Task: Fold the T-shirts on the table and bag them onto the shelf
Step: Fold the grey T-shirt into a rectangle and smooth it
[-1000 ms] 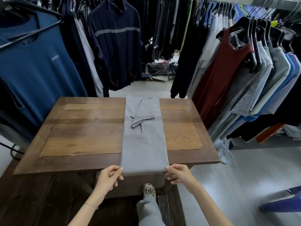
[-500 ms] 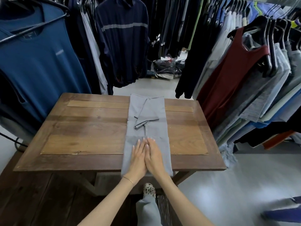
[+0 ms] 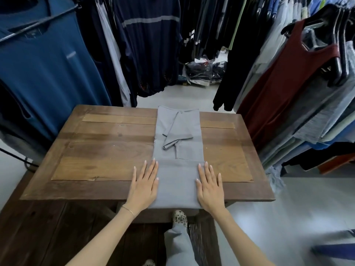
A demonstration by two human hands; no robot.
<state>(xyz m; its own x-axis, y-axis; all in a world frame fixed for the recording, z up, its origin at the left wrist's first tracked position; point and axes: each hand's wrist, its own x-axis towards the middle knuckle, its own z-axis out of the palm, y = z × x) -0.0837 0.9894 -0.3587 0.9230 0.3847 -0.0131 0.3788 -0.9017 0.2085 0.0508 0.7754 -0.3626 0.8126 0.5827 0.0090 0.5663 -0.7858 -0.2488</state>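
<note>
Grey T-shirt (image 3: 178, 150) lies as a long strip on the wooden table (image 3: 107, 150), long axis running away from the person. Left hand (image 3: 144, 186) and right hand (image 3: 210, 186) press flat, fingers straight, on its near folded end's side edges. Equally near; next fold probably goes lengthwise, away.

Plain grey T-shirt (image 3: 179, 175), brown wooden table (image 3: 99, 150), dark-red hanging top (image 3: 284, 89)

Blue tee (image 3: 48, 60), maroon tank (image 3: 284, 89) on hangers; bagged clothes (image 3: 203, 72) behind.
</note>
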